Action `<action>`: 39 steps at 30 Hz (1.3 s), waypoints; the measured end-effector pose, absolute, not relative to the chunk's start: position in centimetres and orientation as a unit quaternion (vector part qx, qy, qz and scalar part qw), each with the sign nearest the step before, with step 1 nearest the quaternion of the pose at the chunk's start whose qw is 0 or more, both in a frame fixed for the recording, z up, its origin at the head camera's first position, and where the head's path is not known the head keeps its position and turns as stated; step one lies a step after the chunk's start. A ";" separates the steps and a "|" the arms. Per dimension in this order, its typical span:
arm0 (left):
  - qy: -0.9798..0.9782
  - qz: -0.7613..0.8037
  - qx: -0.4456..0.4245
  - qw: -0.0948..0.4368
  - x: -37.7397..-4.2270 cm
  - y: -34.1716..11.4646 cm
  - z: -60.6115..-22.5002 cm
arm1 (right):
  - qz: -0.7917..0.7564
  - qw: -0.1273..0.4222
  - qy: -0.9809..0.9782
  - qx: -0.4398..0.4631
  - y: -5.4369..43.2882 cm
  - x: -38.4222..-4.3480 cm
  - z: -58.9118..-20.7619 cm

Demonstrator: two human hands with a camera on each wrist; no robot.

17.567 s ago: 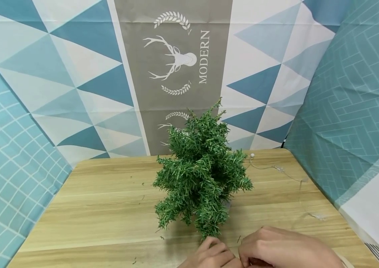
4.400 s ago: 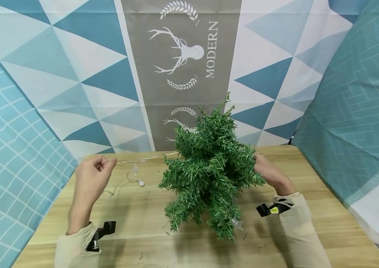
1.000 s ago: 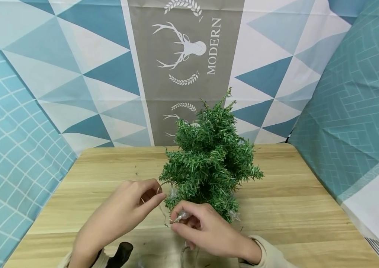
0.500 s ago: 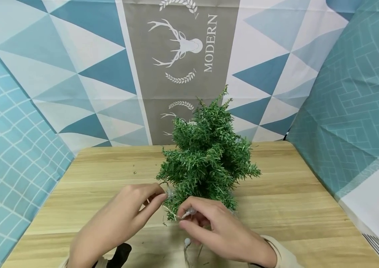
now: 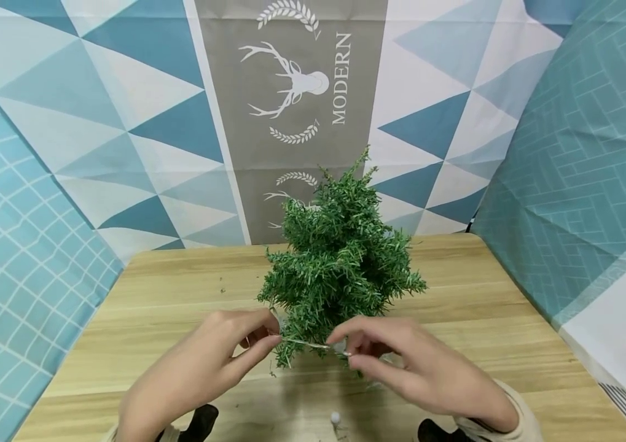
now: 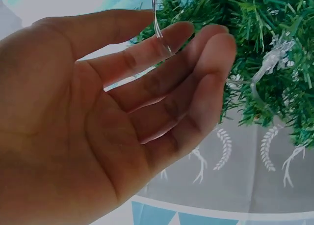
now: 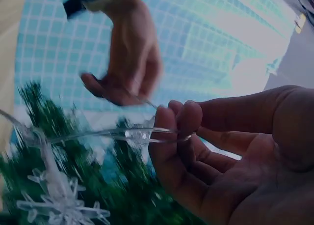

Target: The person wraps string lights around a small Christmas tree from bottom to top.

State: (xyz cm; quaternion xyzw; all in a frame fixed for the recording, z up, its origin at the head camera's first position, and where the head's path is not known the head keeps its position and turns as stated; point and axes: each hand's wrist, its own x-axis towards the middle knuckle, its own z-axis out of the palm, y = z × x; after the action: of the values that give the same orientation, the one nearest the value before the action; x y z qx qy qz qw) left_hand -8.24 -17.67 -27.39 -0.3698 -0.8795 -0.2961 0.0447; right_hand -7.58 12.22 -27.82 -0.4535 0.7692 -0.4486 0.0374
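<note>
Okay, so far left there's a blue square-tile-print sheet (image 5: 19,209) hanging beside the wood-grain tabletop (image 5: 152,307). Next comes the left hand (image 5: 207,353), thumb and index tips in a narrow pinch on a clear fairy-light string (image 5: 304,342), other fingers loosely bent. I'd guess the touch is that light because the wire is so thin. The string crosses in front of the lower branches of a mini artificial pine tree (image 5: 340,264), pulled fairly straight, probably so slack doesn't snag in the needles. The tree stands upright on the table, on its own as far as I can tell, and a little white ball bulb (image 5: 336,418) sits nearer the person. Then the right hand (image 5: 406,362): thumb and fingertips nipped together on the wire, a tight hold. As for where the string lies in the grips, it spans the gap between both sets of fingertips. The right wrist view shows a clear round bulb (image 7: 138,135) just beside that pinch and a clear plastic snowflake (image 7: 63,205) farther along the wire.
</note>
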 end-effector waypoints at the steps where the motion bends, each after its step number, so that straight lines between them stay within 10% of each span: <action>1: -0.878 -0.297 -0.373 0.043 -8.4 -17.5 -27.6 | -0.448 0.033 0.771 -0.451 12.6 -7.7 -27.7; 39: -0.894 -0.251 -0.369 0.040 -12.3 -12.3 -33.1 | -0.296 -0.078 0.906 -0.292 20.2 -14.2 -28.6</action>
State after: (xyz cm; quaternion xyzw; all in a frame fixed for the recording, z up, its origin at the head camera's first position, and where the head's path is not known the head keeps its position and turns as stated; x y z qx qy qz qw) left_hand -12.28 -12.25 -33.10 -0.3692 -0.8939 -0.2510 0.0402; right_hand -14.24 20.20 -28.57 -0.2922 0.9059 -0.2965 -0.0778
